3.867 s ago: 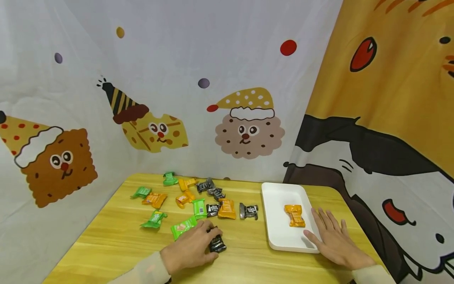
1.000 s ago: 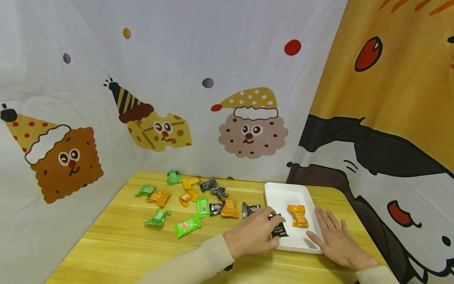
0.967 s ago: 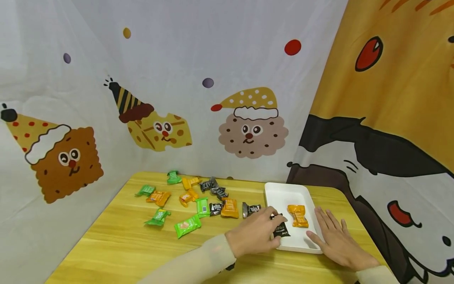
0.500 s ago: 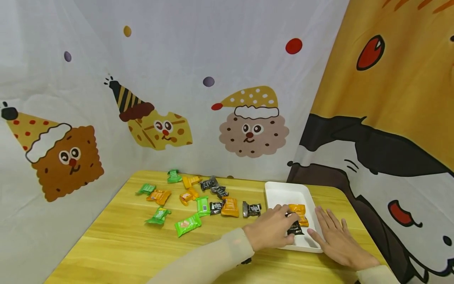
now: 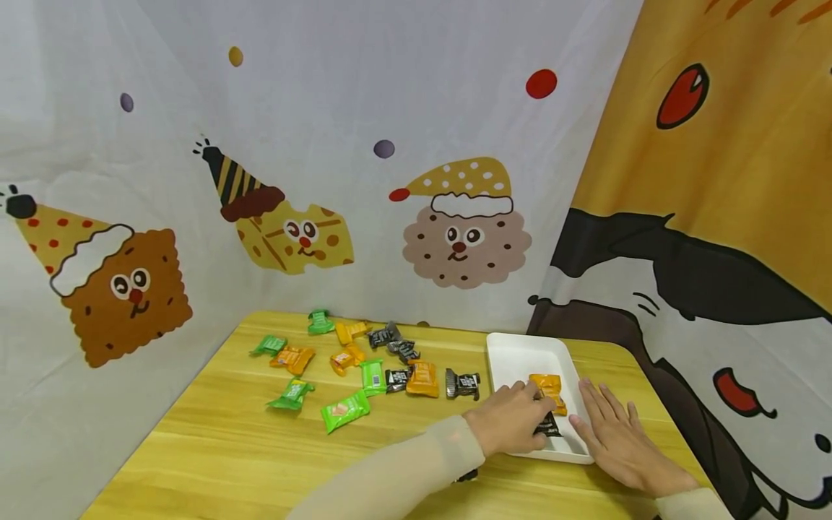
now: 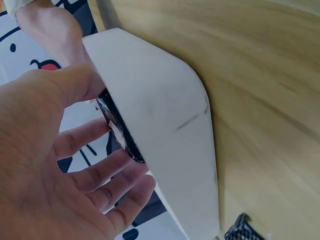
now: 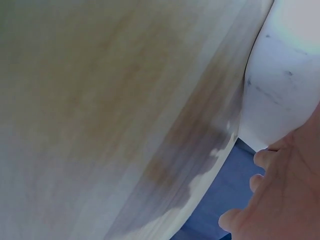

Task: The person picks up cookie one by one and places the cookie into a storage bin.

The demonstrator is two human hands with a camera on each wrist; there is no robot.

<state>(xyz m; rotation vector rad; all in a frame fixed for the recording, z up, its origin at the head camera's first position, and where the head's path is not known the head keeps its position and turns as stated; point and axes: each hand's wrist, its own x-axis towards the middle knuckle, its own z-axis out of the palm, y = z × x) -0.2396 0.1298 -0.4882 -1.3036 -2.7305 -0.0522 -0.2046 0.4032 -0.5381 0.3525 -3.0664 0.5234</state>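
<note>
In the head view my left hand point(image 5: 510, 419) reaches over the near left side of a white tray point(image 5: 520, 350) and pinches a black-wrapped snack packet point(image 5: 549, 425) low inside it. In the left wrist view the thumb and fingertips are around the black packet point(image 6: 119, 129), just past the tray wall point(image 6: 155, 95); the wall hides part of it. An orange-wrapped packet point(image 5: 549, 390) lies in the tray, right behind the black one. My right hand point(image 5: 620, 440) has its fingers extended along the tray's right side, holding nothing.
Left of the tray, green packets point(image 5: 345, 410), orange packets point(image 5: 423, 378) and black packets point(image 5: 462, 383) are scattered on the wooden table point(image 5: 260, 448). A printed cloth point(image 5: 312, 94) hangs behind the table's back edge.
My left hand has carried the black packet from the table rightward over the tray's left rim, down into the tray beside the orange packet. The right hand has stayed at the tray's right side.
</note>
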